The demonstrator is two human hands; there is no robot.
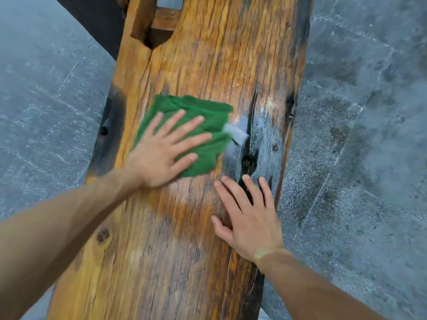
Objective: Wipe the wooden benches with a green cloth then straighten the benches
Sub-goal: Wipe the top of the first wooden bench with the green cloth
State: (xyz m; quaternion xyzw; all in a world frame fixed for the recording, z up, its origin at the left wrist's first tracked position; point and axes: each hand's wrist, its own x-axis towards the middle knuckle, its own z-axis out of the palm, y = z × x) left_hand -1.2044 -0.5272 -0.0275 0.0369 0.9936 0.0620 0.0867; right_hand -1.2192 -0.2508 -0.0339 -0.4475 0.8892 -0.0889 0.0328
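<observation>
A long wooden bench (203,54) of rough orange-brown plank runs from the bottom of the head view up to the top. A folded green cloth (208,116) with a small grey tag lies on the bench's middle. My left hand (161,153) presses flat on the cloth, fingers spread and straight. My right hand (249,215) rests flat on the bare wood just below and right of the cloth, near the bench's right edge, fingers straight. The wood beside the cloth's right side looks wet and shiny.
Grey stone floor (358,112) lies on both sides of the bench. A notch in the plank's top left shows the bench's frame (164,21) underneath. A dark object (92,19) stands at the top left behind the bench.
</observation>
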